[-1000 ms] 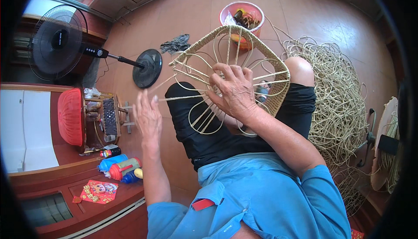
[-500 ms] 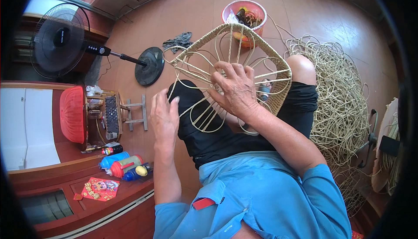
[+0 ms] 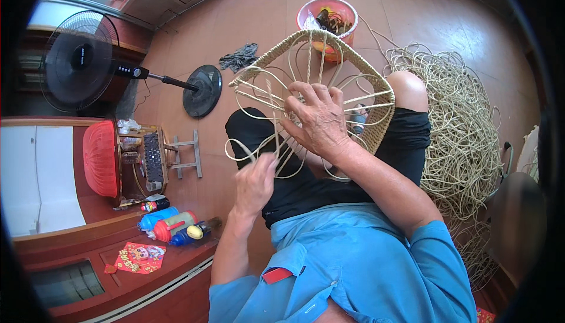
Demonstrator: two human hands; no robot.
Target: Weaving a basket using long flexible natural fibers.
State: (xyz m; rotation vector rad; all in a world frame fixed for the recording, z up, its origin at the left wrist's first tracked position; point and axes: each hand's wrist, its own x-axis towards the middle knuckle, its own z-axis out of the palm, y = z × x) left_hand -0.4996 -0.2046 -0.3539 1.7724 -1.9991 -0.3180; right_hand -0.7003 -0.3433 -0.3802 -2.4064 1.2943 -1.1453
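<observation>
A half-woven straw basket [image 3: 382,126] rests across my lap, its braided rim curving round a middle of loose loops and spokes. My right hand [image 3: 318,120] lies over the middle with its fingers bent round the gathered strands. At the basket's near left side, my left hand [image 3: 256,183] is closed on a straw cord [image 3: 228,146], which loops out to the left of the fist. Motion blurs the left fingers somewhat. My right palm hides where the spokes meet.
A big heap of straw cord [image 3: 459,140] lies on the floor to the right. Beyond the basket stands a pink bucket [image 3: 303,18]. A dark rag [image 3: 238,58] and a standing fan [image 3: 203,90] are at the left, with bottles [image 3: 170,226] on a red cabinet nearer me. A dark blurred shape [image 3: 518,223] appears at the right edge.
My left hand has swung right and toward me, from spread fingers beside the basket to a grip on a cord. A dark blur has come in at the right edge. My right hand stays put.
</observation>
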